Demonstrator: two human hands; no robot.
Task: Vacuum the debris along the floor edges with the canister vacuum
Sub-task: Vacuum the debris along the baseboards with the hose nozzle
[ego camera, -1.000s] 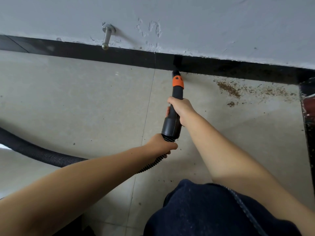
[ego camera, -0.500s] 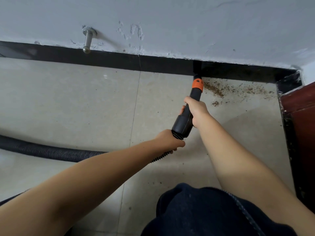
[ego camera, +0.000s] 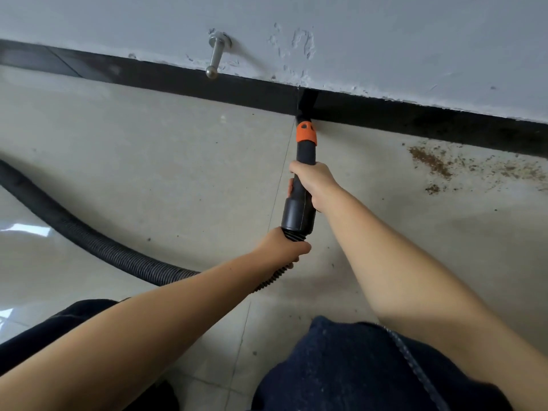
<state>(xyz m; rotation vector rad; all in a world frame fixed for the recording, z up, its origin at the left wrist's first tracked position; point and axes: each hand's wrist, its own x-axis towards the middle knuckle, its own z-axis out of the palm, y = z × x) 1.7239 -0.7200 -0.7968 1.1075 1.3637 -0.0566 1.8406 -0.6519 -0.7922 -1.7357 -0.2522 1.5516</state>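
Observation:
A black vacuum nozzle [ego camera: 305, 149] with an orange collar points at the black baseboard [ego camera: 178, 81], its tip touching the floor edge. My right hand [ego camera: 311, 182] grips the nozzle's upper part. My left hand [ego camera: 281, 247] holds the ribbed black hose [ego camera: 89, 241] just behind the cuff. The hose runs off to the left across the tiled floor. A patch of brown debris [ego camera: 433, 161] lies along the baseboard to the right of the nozzle, apart from it. The canister itself is out of view.
A metal door stop [ego camera: 216, 57] sticks out of the grey wall above the baseboard, left of the nozzle. My knees in dark trousers [ego camera: 355, 369] fill the bottom of the view. Small dark specks dot the beige tiles.
The nozzle tip has moved left along the baseboard, away from the debris patch, and the view has swung left so the dark red door frame at right is gone.

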